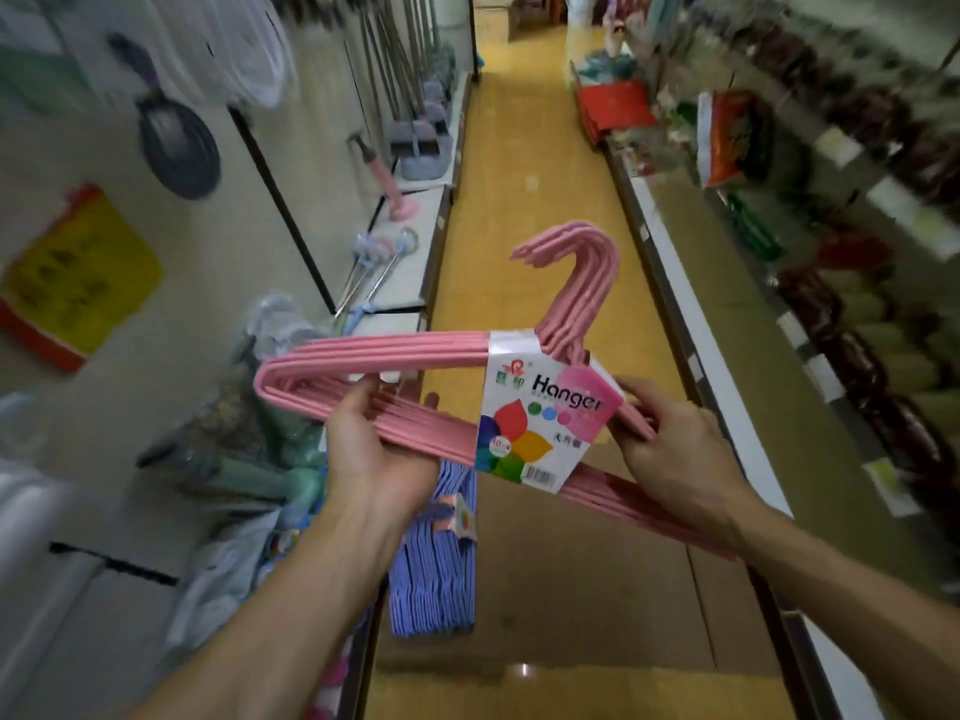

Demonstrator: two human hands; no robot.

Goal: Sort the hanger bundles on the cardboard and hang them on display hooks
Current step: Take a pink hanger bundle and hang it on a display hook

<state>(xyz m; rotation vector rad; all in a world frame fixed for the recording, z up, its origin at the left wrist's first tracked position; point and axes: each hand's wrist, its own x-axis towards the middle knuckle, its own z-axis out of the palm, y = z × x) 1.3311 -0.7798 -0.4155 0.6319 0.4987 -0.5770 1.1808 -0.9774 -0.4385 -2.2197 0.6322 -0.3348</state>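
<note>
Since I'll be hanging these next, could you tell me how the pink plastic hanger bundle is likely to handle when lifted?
The pink plastic hanger bundle probably stays stiff: it holds its shape between the left hand and right hand. It is likely light, as fingers alone carry it. The paper label sleeve binds only the neck, so the ends may fan apart.

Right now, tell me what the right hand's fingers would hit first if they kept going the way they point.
The right hand points up-left; its fingers would likely meet the paper label on the pink hanger bundle it grips.

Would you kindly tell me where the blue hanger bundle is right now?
In the head view, the blue hanger bundle lies on the cardboard at lower centre, below the pink hanger bundle and just right of the left hand.
</note>
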